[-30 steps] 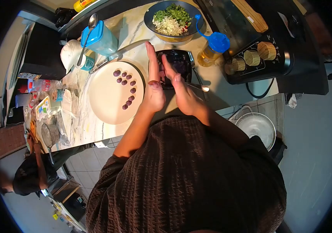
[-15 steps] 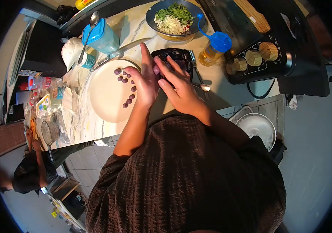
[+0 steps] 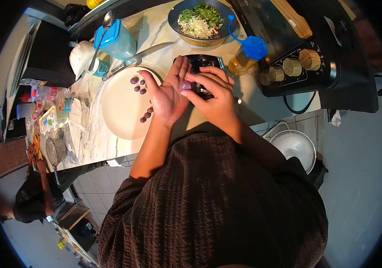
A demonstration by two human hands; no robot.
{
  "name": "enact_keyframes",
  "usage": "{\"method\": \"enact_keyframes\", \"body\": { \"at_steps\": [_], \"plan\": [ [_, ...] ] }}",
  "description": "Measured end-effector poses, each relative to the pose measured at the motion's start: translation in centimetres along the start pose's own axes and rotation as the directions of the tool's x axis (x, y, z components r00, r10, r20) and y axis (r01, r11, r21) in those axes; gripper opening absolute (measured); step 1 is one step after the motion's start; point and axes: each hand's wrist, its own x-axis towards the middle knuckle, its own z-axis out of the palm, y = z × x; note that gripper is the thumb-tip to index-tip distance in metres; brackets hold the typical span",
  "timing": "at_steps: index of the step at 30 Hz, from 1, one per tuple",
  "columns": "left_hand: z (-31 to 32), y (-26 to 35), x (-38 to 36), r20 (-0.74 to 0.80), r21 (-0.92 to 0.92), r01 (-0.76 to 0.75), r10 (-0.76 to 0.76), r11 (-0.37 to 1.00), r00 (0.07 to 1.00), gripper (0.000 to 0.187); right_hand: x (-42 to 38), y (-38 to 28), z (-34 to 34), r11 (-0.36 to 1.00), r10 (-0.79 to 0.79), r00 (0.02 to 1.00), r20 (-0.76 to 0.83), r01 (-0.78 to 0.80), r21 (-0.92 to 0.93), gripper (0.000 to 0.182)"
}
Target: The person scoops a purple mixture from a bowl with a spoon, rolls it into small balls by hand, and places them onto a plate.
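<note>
My left hand point(image 3: 168, 97) is open with the palm up and the thumb spread, its edge overlapping the cream plate point(image 3: 118, 111). Between the thumb and fingers of my right hand point(image 3: 215, 94) is a small purple dough ball point(image 3: 185, 85), held beside my left palm. Several darker purple balls point(image 3: 143, 119) lie on the plate, some partly hidden by my left hand. Behind both hands sits a black tray point(image 3: 204, 59) with pale smears, mostly covered from view.
A bowl point(image 3: 173, 22) of chopped greens and white pieces stands at the back. Right of it are an oil bottle point(image 3: 247, 56) with a blue cap and a black stove point(image 3: 284, 82). A knife point(image 3: 148, 52) lies behind the plate, near a blue-lidded container point(image 3: 122, 44). Another person point(image 3: 35, 196) is at far left.
My hands have moved apart from facing each other. My left palm has turned upward, and my right fingers now pinch the dough ball.
</note>
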Motion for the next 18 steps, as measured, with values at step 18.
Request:
{"method": "enact_keyframes", "body": {
  "at_steps": [18],
  "plan": [
    [-1.6, -0.3, -0.3, 0.17, -0.555, 0.244, -0.178, 0.795, 0.969, 0.113, -0.2, 0.1, 0.5, 0.939, -0.268, 0.938, 0.219, 0.306, -0.158, 0.031]
  ]
}}
